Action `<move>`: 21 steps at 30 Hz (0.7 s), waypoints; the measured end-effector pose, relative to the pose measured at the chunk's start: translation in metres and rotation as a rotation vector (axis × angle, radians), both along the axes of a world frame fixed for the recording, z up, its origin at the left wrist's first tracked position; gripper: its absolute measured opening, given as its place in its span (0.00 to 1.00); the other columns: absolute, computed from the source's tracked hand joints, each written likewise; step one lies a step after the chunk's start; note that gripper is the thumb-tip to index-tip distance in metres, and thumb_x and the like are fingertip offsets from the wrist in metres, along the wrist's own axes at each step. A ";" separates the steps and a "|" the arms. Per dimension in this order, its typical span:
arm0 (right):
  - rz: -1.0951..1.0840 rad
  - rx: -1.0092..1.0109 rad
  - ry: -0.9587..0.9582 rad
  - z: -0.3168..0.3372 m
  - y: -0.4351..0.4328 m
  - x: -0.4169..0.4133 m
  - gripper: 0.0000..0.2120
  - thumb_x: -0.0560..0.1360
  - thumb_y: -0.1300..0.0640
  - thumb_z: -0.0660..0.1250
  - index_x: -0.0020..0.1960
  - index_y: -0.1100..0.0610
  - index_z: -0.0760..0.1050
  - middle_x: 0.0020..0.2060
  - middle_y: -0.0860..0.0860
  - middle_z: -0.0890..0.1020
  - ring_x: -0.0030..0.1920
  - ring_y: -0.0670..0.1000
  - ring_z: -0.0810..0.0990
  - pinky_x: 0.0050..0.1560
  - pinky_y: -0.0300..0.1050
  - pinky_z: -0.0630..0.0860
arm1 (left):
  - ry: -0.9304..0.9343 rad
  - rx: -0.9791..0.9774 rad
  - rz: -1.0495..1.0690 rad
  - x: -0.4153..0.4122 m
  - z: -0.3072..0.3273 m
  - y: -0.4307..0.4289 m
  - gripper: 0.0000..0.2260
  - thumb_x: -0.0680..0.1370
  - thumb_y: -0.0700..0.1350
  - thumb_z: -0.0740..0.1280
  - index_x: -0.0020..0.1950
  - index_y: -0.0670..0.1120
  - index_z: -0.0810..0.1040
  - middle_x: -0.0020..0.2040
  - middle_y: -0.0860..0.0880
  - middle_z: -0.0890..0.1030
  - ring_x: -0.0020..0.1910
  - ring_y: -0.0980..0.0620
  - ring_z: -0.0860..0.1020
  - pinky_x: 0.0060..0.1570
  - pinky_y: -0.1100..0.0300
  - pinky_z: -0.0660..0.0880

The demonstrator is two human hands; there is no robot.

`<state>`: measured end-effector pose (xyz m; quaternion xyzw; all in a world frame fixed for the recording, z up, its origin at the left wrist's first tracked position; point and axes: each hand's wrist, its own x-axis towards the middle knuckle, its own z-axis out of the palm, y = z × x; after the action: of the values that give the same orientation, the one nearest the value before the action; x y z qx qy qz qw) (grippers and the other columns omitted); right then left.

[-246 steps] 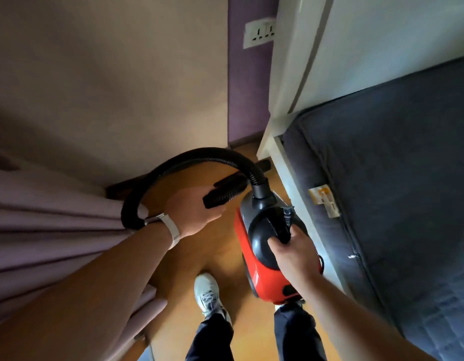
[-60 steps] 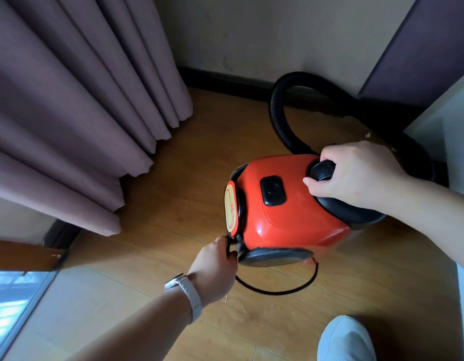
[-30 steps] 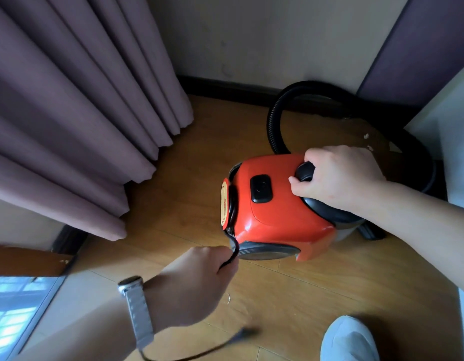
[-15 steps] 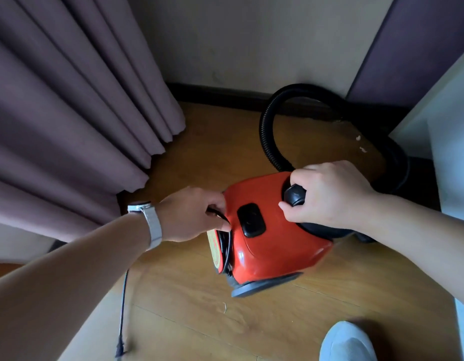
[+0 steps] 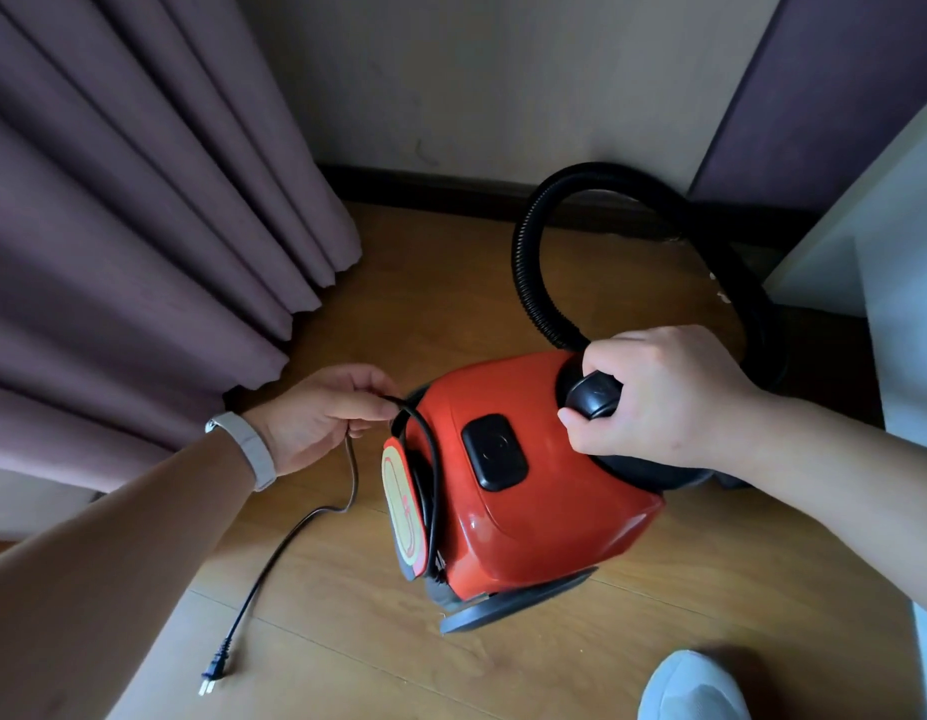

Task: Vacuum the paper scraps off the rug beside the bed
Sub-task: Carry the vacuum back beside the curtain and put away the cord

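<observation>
A: Count?
B: One vacuum (image 5: 534,491), one hose (image 5: 523,262), one cord (image 5: 274,558), one plug (image 5: 214,672), two hands.
A: Vacuum's look?
B: Red body, black button on top. It sat tilted on the wood floor (image 5: 684,605), between the hands. Right hand (image 5: 664,397) gripped its black handle (image 5: 593,394). Left hand (image 5: 321,413) pinched the cord beside the rear reel. The plug lay loose, nearer the person than the left hand.

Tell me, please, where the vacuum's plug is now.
In the head view the plug lies on the wooden floor at lower left, left of the red vacuum, at the loose end of its cord.
</observation>
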<state>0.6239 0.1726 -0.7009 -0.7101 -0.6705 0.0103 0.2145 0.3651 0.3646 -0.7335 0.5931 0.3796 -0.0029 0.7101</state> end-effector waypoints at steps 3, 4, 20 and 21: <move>-0.007 0.019 0.016 -0.002 -0.001 0.002 0.18 0.62 0.38 0.63 0.28 0.53 0.70 0.22 0.45 0.66 0.23 0.51 0.67 0.26 0.38 0.63 | -0.048 0.004 0.051 -0.004 -0.008 0.000 0.20 0.54 0.57 0.84 0.35 0.47 0.82 0.31 0.51 0.75 0.30 0.56 0.69 0.33 0.63 0.67; -0.009 0.027 0.022 -0.003 -0.002 0.003 0.18 0.62 0.38 0.64 0.28 0.53 0.71 0.22 0.45 0.66 0.23 0.51 0.67 0.26 0.38 0.64 | -0.051 0.022 0.076 -0.005 -0.011 -0.001 0.18 0.55 0.56 0.84 0.35 0.48 0.83 0.31 0.51 0.74 0.30 0.57 0.69 0.33 0.64 0.67; -0.248 -0.081 0.090 -0.012 0.001 0.010 0.16 0.62 0.39 0.69 0.31 0.52 0.72 0.26 0.44 0.74 0.32 0.54 0.75 0.32 0.44 0.73 | 0.167 0.312 0.376 -0.023 -0.071 -0.089 0.15 0.81 0.33 0.63 0.43 0.47 0.86 0.30 0.52 0.78 0.25 0.54 0.69 0.25 0.67 0.66; -0.257 -0.100 0.080 -0.013 0.001 0.009 0.17 0.62 0.39 0.69 0.31 0.52 0.73 0.26 0.45 0.75 0.32 0.55 0.75 0.32 0.44 0.71 | 0.220 0.392 0.300 -0.022 -0.069 -0.094 0.17 0.81 0.33 0.61 0.43 0.49 0.85 0.30 0.52 0.78 0.24 0.54 0.70 0.25 0.67 0.67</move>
<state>0.6329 0.1735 -0.7135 -0.7990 -0.5635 0.0446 0.2049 0.3433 0.2707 -0.8022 0.6526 0.5313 0.1115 0.5287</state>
